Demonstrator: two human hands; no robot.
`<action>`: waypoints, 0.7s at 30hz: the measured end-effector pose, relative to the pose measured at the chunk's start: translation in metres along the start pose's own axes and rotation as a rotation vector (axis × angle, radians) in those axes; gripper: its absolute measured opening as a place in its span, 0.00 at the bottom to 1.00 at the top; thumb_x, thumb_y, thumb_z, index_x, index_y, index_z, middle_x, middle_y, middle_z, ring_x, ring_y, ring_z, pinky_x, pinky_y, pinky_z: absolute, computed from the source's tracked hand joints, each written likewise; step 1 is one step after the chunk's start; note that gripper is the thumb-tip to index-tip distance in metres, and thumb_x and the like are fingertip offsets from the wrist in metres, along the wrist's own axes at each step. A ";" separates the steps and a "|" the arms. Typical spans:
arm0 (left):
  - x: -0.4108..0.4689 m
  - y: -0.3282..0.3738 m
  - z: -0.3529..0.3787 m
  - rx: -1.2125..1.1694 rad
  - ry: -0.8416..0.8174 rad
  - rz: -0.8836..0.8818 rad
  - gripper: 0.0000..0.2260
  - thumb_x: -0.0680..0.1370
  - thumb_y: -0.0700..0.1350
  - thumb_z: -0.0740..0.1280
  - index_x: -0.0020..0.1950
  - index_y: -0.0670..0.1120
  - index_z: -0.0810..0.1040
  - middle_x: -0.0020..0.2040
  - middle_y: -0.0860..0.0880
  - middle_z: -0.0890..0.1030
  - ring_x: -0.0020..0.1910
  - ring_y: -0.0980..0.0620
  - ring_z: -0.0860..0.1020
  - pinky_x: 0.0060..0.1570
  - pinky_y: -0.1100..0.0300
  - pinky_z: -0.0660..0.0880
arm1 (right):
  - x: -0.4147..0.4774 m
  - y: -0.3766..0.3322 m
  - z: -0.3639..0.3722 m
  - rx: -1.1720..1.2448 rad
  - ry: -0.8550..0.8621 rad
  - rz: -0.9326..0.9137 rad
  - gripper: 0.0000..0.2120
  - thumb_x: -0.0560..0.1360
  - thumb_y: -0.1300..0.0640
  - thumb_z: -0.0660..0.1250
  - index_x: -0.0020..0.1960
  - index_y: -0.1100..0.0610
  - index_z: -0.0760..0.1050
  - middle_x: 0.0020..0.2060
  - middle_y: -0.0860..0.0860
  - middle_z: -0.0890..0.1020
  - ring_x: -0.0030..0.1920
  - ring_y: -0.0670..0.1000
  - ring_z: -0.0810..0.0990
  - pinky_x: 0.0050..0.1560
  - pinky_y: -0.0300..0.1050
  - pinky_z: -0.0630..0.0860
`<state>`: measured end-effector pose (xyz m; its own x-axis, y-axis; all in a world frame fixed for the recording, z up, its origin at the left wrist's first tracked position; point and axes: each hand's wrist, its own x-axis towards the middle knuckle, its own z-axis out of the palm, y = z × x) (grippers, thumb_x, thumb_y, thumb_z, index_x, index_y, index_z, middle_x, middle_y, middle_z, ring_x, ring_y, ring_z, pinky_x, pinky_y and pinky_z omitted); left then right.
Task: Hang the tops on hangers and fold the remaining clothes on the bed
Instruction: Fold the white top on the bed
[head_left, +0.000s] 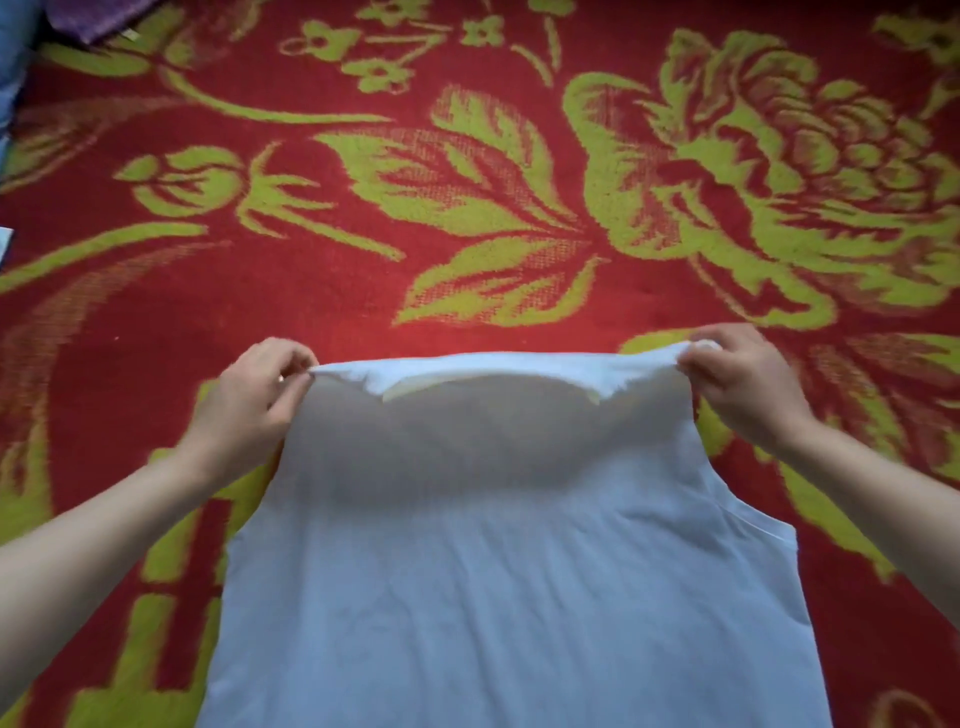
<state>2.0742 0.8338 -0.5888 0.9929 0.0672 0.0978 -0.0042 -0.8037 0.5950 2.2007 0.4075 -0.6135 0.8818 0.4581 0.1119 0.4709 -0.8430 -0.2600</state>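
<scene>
Garment: a white top (493, 597) lies spread on the bedcover, running from the bottom edge of the view up to the two hands; its near end is cut off by the frame.
Far edge: lifted off the bedcover and stretched taut between the hands, with a shaded hollow under the raised cloth.
Inner layer: a cream edge (415, 388) shows just inside the lifted opening.
Left hand (260, 395): at the far left corner of the top, fingers curled, pinching the cloth edge between thumb and fingertips.
Right hand (737, 379): at the far right corner, fingers curled, with a bunch of the white cloth gathered in its grip.
Hands to each other: well apart, level, one at each end of the raised edge.
Forearms: bare, reaching in from both lower sides along the top's flanks.
Bedcover (467, 182): red with large yellow-green flowers and leaves, under everything.
Far left corner: a purple cloth (98, 18) and a blue cloth (13, 62), well apart from the top.
</scene>
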 end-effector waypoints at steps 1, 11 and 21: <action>-0.012 -0.003 0.001 0.037 -0.030 0.096 0.04 0.75 0.44 0.58 0.46 0.47 0.72 0.40 0.51 0.73 0.37 0.51 0.68 0.37 0.56 0.63 | -0.017 -0.001 0.001 -0.046 0.015 -0.129 0.17 0.75 0.53 0.58 0.37 0.60 0.80 0.45 0.61 0.82 0.48 0.62 0.77 0.43 0.54 0.75; -0.087 -0.021 0.029 0.409 -0.382 0.317 0.02 0.70 0.43 0.57 0.40 0.50 0.65 0.30 0.49 0.71 0.28 0.45 0.73 0.31 0.60 0.60 | -0.082 -0.010 0.026 -0.265 0.051 -0.355 0.13 0.74 0.61 0.55 0.39 0.61 0.77 0.37 0.55 0.81 0.42 0.55 0.82 0.52 0.53 0.67; -0.084 -0.005 0.017 0.422 -0.474 0.371 0.03 0.65 0.47 0.57 0.34 0.48 0.66 0.31 0.48 0.70 0.33 0.50 0.66 0.28 0.58 0.66 | -0.085 -0.007 0.009 -0.172 -0.022 -0.596 0.19 0.80 0.56 0.50 0.38 0.60 0.74 0.34 0.56 0.80 0.38 0.57 0.81 0.40 0.49 0.72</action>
<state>1.9927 0.8223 -0.6134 0.8801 -0.4397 -0.1791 -0.3990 -0.8895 0.2227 2.1219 0.3773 -0.6296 0.4666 0.8680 0.1702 0.8809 -0.4734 -0.0005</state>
